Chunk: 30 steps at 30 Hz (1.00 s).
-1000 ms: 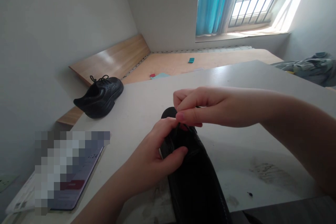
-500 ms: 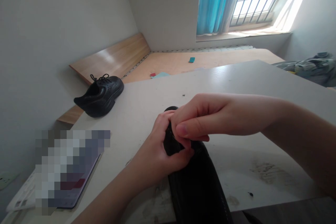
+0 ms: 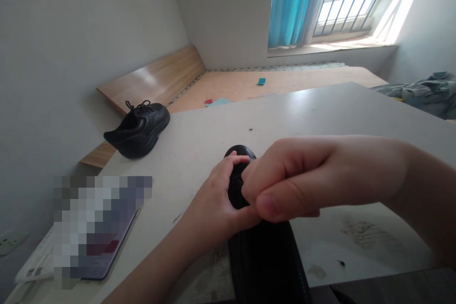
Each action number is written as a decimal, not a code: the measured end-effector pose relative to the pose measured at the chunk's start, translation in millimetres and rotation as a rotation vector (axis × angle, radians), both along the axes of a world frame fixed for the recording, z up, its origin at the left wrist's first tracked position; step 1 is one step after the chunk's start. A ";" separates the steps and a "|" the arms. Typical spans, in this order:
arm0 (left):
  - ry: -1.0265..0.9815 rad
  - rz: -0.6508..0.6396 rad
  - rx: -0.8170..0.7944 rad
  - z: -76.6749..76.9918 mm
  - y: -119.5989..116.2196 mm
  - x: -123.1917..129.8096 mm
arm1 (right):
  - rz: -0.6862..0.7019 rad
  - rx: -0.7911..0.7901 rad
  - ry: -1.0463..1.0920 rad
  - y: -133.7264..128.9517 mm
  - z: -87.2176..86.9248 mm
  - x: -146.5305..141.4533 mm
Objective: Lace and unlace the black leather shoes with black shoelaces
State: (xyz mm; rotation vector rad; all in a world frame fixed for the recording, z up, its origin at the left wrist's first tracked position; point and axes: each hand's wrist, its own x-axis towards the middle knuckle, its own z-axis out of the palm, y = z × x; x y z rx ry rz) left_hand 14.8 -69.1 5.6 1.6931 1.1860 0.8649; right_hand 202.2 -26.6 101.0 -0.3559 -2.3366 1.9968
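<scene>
A black leather shoe lies on the white table in front of me, its toe pointing away and its heel end running out at the bottom edge. My left hand grips it across the front, fingers over the far side and thumb over the near side. Just above the shoe, my right hand is closed in a fist with the thumb pressed on the fingers. Whatever the fist may hold is hidden, and it covers much of the shoe's lacing. A second black lace-up shoe, its laces tied, rests at the table's far left.
The white table has dirt smudges at right and a small dark bit near its front edge. A partly blurred flat item lies at left. Beyond stand a wooden bed board, a window with a blue curtain, and heaped clothes.
My right fist has moved toward me and slightly right, up off the shoe's front, uncovering more of the toe. My left hand stays on the shoe, its fingers slightly shifted.
</scene>
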 end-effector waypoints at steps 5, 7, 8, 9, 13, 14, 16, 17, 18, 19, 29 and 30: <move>0.199 -0.015 0.055 2.2 0.1 -0.6 | -0.200 0.051 0.109 15.6 -8.8 -0.2; 0.227 -0.026 0.076 3.1 -0.5 -1.2 | -0.350 0.039 0.149 21.2 -14.2 -1.5; 0.229 -0.035 0.084 3.5 -0.8 -1.6 | -0.411 0.010 0.158 23.2 -16.9 -2.6; 0.229 -0.043 0.092 3.7 -1.1 -2.3 | -0.450 -0.034 0.165 24.5 -19.4 -4.1; 0.141 0.003 0.119 5.2 -0.8 -5.8 | -0.501 -0.223 0.198 23.4 -26.2 -11.1; 0.094 0.005 0.123 6.2 -0.2 -6.3 | -0.510 -0.262 0.209 22.6 -27.2 -12.5; 0.002 -0.019 0.131 8.9 1.2 -6.3 | -0.531 -0.335 0.236 21.7 -28.6 -14.2; -0.032 -0.040 0.134 10.4 1.8 -5.7 | -0.545 -0.373 0.253 22.0 -29.1 -14.6; -0.061 -0.054 0.130 11.7 2.3 -4.9 | -0.563 -0.410 0.273 22.8 -29.3 -14.6; -0.092 -0.057 0.117 12.8 2.6 -3.9 | -0.591 -0.441 0.295 24.2 -29.4 -14.3; -0.305 0.095 -0.191 21.8 15.3 -3.3 | -0.837 -0.410 0.350 41.9 -24.8 -6.1; -0.264 0.087 -0.208 24.6 17.0 -3.0 | -0.821 -0.403 0.346 41.2 -25.0 -6.1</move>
